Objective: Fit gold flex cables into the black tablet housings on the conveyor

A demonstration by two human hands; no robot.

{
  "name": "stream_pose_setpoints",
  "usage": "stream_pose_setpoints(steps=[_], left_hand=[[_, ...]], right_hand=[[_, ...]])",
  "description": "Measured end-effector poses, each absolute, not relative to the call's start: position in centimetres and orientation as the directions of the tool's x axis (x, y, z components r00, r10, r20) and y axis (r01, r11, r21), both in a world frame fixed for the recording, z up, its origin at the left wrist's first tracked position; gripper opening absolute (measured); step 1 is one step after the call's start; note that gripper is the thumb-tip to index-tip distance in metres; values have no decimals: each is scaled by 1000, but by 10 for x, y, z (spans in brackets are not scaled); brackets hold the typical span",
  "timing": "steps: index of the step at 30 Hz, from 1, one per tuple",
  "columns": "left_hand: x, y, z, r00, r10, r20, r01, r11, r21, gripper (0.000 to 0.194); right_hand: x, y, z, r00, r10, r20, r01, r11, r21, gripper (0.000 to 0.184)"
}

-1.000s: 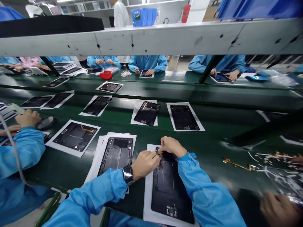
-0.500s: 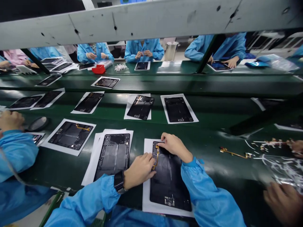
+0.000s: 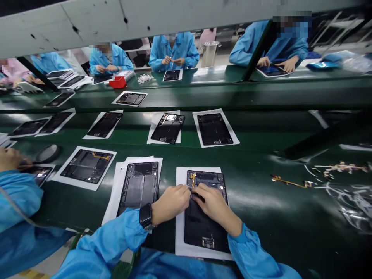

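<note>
An opened black tablet housing (image 3: pixel 203 228) lies on white paper (image 3: pixel 180 232) in front of me. An orange flex cable (image 3: pixel 193 179) runs along its upper left edge, its lower stretch hidden by my fingers. My left hand (image 3: pixel 173 203), with a dark watch at the wrist, is closed at the housing's left edge; what its fingertips pinch is hidden. From the right, my right hand (image 3: pixel 215 205) reaches over the housing, thumb and forefinger bent together on the cable. The fingertips of both hands nearly meet.
Another tablet housing (image 3: pixel 138 190) lies on paper to the left. A loose flex cable (image 3: pixel 290 181) and white strips (image 3: pixel 348 201) lie at right. More housings, such as this one (image 3: pixel 215 129), stand beyond. A co-worker's hand (image 3: pixel 10 159) works at far left; a slanted dark post (image 3: pixel 316 141) stands right.
My right hand has come down from the housing's top edge to beside my left hand, and my left fingers have closed. The co-worker's hands at the right edge are gone from view.
</note>
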State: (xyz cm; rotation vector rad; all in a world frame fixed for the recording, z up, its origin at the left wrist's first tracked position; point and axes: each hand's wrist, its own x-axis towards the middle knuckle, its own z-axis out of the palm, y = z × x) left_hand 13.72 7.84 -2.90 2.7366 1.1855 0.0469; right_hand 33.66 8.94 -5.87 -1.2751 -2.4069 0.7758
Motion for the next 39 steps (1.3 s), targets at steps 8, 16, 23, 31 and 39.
stream_pose_setpoints(steps=[8, 16, 23, 31, 39], left_hand=[[140, 74, -35, 612, 790, 24, 752, -591, 292, 15], [141, 84, -44, 660, 749, 57, 724, -655, 218, 13], [139, 83, -49, 688, 707, 166, 686, -707, 171, 13], [139, 88, -48, 585, 738, 336, 678, -672, 298, 18], [137, 91, -37, 451, 805, 385, 622, -593, 511, 18]], right_hand=[[331, 91, -67, -516, 852, 86, 626, 444, -640, 14], [345, 117, -43, -532, 840, -103, 689, 360, -629, 7], [316, 165, -33, -401, 902, -161, 856, 306, -417, 16], [308, 176, -28, -455, 844, -285, 881, 378, -284, 20], [310, 184, -27, -466, 838, -284, 883, 420, -210, 26]])
